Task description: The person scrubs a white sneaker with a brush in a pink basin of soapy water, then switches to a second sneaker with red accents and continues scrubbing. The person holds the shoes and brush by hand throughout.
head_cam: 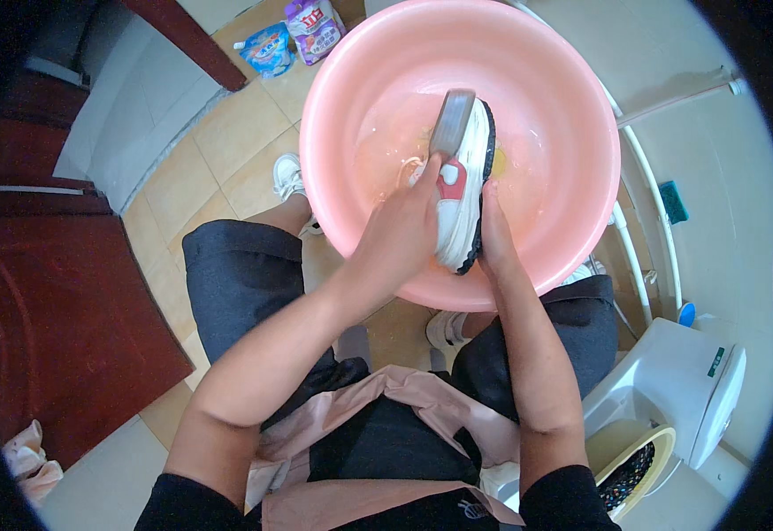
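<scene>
A white shoe with a pink panel and a dark sole (467,199) is held over a large pink plastic basin (333,86). My right hand (496,222) supports the shoe from its sole side. In my left hand (403,222) is a brush with a grey back (453,123), pressed along the upper left side of the shoe. The brush looks slightly blurred, and its bristles are hidden. Shallow water (532,166) lies in the bottom of the basin, with a yellowish round item (499,162) partly behind the shoe.
A blue pouch (268,50) and a purple bag (315,30) stand on the tiled floor beyond the basin. White pipes (652,179) and a green scouring pad (674,202) are at the right, above a white toilet (665,378) and a yellow bin (665,441). A dark red door (61,318) is at the left.
</scene>
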Demonstrator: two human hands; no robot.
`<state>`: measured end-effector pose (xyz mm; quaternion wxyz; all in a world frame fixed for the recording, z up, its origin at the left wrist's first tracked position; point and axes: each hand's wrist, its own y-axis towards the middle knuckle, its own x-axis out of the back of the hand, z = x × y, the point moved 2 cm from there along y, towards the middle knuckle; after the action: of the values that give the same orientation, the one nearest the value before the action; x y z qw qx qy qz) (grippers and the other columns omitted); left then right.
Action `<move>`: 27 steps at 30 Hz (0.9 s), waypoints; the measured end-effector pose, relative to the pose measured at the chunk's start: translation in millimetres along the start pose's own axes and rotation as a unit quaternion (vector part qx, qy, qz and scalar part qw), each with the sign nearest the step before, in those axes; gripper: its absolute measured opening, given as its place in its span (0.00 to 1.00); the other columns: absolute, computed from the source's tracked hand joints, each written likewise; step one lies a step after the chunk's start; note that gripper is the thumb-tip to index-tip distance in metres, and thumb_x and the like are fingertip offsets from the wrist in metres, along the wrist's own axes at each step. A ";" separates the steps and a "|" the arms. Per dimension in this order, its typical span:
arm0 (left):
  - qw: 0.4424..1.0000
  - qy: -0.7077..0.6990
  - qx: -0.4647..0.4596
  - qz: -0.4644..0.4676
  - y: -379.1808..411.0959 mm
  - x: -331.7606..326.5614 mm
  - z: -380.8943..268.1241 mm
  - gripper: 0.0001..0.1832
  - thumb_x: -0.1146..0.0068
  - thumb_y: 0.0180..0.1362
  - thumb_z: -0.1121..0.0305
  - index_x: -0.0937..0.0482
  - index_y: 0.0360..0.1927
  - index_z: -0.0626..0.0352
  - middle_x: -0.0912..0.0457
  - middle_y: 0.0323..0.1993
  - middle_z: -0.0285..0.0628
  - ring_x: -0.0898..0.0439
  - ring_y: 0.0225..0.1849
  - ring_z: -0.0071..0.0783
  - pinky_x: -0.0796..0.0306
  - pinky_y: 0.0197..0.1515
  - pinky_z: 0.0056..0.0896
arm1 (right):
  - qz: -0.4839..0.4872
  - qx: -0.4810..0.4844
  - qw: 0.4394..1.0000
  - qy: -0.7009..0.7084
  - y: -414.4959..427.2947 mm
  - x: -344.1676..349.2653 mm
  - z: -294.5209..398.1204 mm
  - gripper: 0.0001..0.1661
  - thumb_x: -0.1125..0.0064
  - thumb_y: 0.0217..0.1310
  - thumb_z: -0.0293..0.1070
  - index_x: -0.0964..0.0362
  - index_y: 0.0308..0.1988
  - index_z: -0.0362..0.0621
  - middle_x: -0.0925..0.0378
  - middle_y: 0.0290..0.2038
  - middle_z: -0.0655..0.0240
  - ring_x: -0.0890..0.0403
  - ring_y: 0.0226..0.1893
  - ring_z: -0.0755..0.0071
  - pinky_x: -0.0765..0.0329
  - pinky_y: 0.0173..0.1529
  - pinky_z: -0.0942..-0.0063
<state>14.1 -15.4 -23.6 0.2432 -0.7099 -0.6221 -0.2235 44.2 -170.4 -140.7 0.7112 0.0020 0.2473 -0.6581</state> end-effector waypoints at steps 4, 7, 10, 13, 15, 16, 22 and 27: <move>0.999 0.021 0.044 -0.010 37.2 0.7 -10.1 0.23 0.61 0.60 0.72 0.38 0.60 0.64 0.23 0.31 0.63 0.23 0.35 0.58 0.30 0.41 0.50 | 0.005 -0.018 1.000 -0.024 4.4 -0.7 -1.0 0.33 0.76 0.70 0.52 0.57 0.66 0.44 0.44 0.62 0.60 0.40 0.60 0.65 0.44 0.64 0.71; 0.999 0.030 0.034 0.030 10.5 3.5 -13.8 0.24 0.60 0.60 0.71 0.39 0.61 0.63 0.23 0.31 0.62 0.23 0.34 0.58 0.30 0.40 0.51 | 0.015 -0.019 1.000 0.006 -0.6 -5.0 7.6 0.34 0.77 0.71 0.51 0.61 0.67 0.44 0.50 0.65 0.59 0.46 0.64 0.64 0.49 0.66 0.72; 0.995 0.089 0.014 0.048 -21.3 3.0 -14.6 0.25 0.59 0.59 0.72 0.40 0.62 0.61 0.23 0.29 0.62 0.23 0.32 0.57 0.30 0.38 0.52 | 0.011 -0.052 0.998 -0.015 -11.7 -20.7 28.7 0.35 0.78 0.70 0.54 0.52 0.65 0.40 0.35 0.57 0.62 0.33 0.56 0.68 0.38 0.61 0.72; 0.995 0.103 -0.017 0.003 -0.4 -3.0 -7.3 0.27 0.57 0.58 0.73 0.41 0.63 0.60 0.25 0.27 0.62 0.23 0.29 0.56 0.30 0.36 0.52 | -0.023 -0.169 0.979 0.114 -6.6 -17.0 44.4 0.36 0.74 0.70 0.52 0.60 0.66 0.39 0.39 0.59 0.61 0.34 0.56 0.68 0.40 0.61 0.73; 0.994 0.102 -0.024 -0.017 19.9 -9.4 -7.0 0.28 0.56 0.57 0.74 0.41 0.63 0.59 0.25 0.27 0.62 0.23 0.29 0.56 0.30 0.35 0.51 | -0.019 -0.132 0.990 0.041 -8.3 -17.2 31.8 0.38 0.66 0.68 0.47 0.63 0.66 0.36 0.44 0.62 0.58 0.39 0.59 0.66 0.43 0.63 0.73; 0.994 0.109 -0.016 -0.014 26.1 -11.4 -8.0 0.29 0.56 0.56 0.74 0.41 0.64 0.58 0.25 0.27 0.62 0.23 0.28 0.56 0.30 0.34 0.50 | -0.010 -0.086 0.996 -0.029 -10.4 -20.8 22.4 0.39 0.61 0.66 0.44 0.65 0.66 0.34 0.47 0.63 0.56 0.42 0.62 0.64 0.46 0.64 0.72; 0.990 0.123 -0.011 0.072 -44.0 -6.2 -12.7 0.30 0.55 0.54 0.74 0.40 0.63 0.55 0.25 0.27 0.61 0.22 0.29 0.56 0.29 0.33 0.51 | 0.018 -0.009 0.997 0.078 -9.5 -17.6 18.1 0.42 0.51 0.60 0.34 0.63 0.67 0.39 0.40 0.58 0.59 0.36 0.56 0.68 0.39 0.61 0.74; 0.991 0.128 -0.051 0.007 -20.5 -4.0 -12.7 0.29 0.54 0.54 0.74 0.39 0.62 0.56 0.26 0.24 0.58 0.22 0.24 0.56 0.29 0.27 0.51 | 0.022 -0.012 0.999 0.044 -11.2 -15.0 18.0 0.40 0.52 0.60 0.34 0.61 0.67 0.40 0.40 0.59 0.61 0.37 0.56 0.68 0.39 0.60 0.74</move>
<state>-7.0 -24.2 -14.7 0.2859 -0.6911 -0.5690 -0.3418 39.9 -163.7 -116.0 0.7141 0.0277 0.2858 -0.6384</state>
